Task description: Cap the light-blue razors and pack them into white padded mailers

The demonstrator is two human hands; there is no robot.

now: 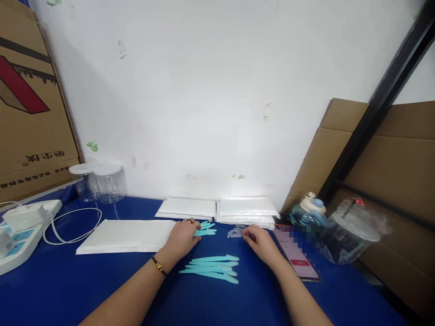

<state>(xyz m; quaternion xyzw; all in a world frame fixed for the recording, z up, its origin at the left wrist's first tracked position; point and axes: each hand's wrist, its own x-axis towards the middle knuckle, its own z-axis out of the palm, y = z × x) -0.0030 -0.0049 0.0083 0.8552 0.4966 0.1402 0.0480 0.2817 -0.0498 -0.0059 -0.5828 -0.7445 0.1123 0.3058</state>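
Note:
My left hand rests on the table with curled fingers over a small bunch of turquoise eyebrow razors. Their ends stick out to its right; its fingertips are partly hidden. Slightly to the right, a few small translucent plastic blade covers lie loose. At their right edge, my right hand has thumb and fingers pinched together on what looks like one cover. Closer to me, several more turquoise eyebrow razors lie fanned on the blue table, apart from both hands.
White padded mailers are stacked along the wall, with another stack beside them. One mailer lies at left. A phone, a bagged cup and a figurine stand right; clear jars and a power strip left.

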